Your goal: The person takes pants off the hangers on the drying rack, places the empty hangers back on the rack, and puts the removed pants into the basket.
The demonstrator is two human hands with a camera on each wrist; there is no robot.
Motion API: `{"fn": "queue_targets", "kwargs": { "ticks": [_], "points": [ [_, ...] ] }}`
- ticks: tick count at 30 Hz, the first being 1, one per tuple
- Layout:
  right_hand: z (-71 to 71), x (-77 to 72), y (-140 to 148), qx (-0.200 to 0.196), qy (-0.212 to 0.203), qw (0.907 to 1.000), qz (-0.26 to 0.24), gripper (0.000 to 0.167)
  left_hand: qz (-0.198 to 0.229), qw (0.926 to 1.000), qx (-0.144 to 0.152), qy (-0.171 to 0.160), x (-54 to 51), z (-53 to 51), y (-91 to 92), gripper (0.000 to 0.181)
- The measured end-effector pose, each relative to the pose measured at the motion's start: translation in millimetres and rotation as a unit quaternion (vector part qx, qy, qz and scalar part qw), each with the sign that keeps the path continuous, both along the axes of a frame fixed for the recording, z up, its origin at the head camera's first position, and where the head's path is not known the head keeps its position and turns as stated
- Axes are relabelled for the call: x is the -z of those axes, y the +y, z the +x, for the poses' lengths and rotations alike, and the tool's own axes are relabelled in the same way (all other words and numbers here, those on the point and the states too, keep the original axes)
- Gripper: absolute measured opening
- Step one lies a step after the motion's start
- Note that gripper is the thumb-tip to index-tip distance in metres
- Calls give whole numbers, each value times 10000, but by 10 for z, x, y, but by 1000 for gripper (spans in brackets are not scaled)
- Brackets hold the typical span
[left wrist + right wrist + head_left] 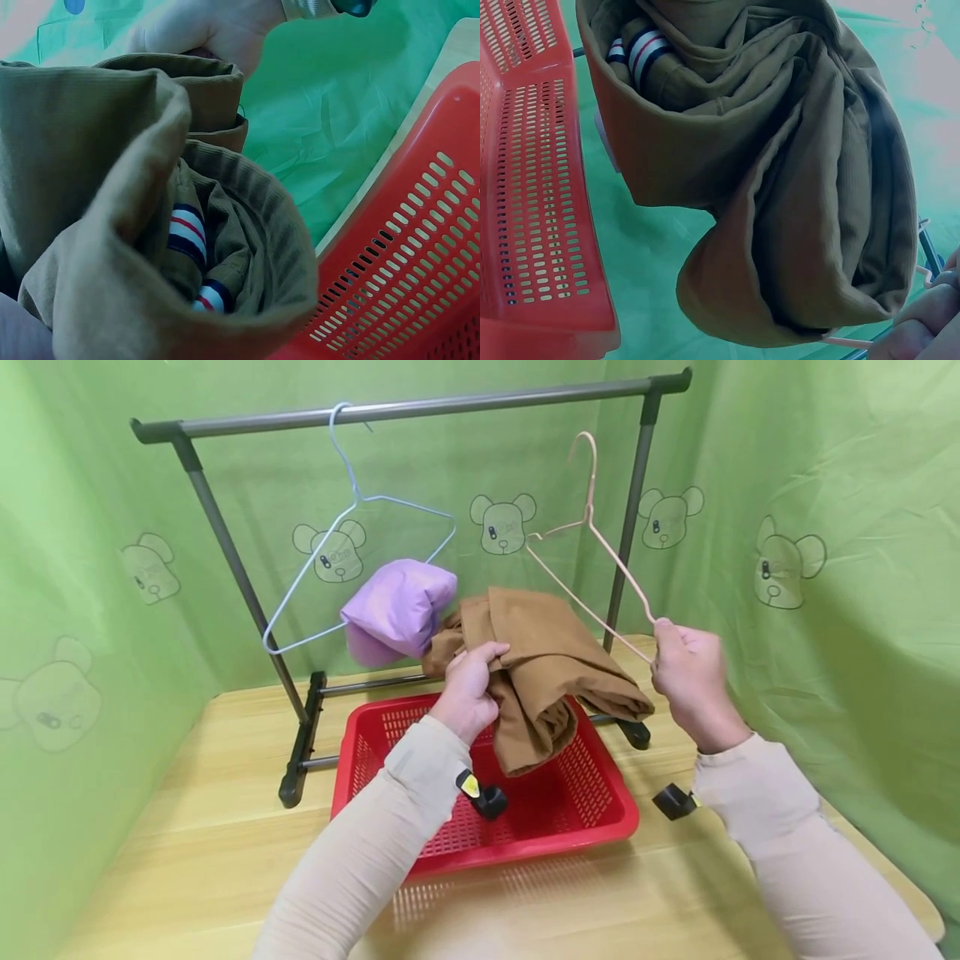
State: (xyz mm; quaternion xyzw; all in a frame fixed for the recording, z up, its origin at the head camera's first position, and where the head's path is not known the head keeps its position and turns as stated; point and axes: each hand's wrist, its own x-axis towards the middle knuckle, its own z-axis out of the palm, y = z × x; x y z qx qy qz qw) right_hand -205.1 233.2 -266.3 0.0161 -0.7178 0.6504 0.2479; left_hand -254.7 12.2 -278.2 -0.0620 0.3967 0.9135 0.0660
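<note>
A folded brown garment is gripped by my left hand above the red basket. My right hand holds the lower right corner of a pink hanger, whose hook points up and hangs on nothing. In the head view the hanger's lower bar passes close behind the garment's right edge; whether they touch I cannot tell. The left wrist view shows the garment rolled in layers, with striped bands inside, and the right hand beyond it. In the right wrist view the garment hangs in loose folds beside the right hand's fingers.
A blue hanger hangs from the rack's bar, on the left side. Purple cloth lies over the hanger's lower right part, next to the brown garment. The rack's feet stand on the wooden table, behind and beside the basket.
</note>
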Motion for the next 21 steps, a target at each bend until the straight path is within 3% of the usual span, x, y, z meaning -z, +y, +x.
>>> {"fn": "queue_targets", "kwargs": {
  "ticks": [21],
  "points": [
    [-55,-56,-18,68,-8,10000,-29,54,-253,9991,272,-186,60,69,-83,13]
  ]
}}
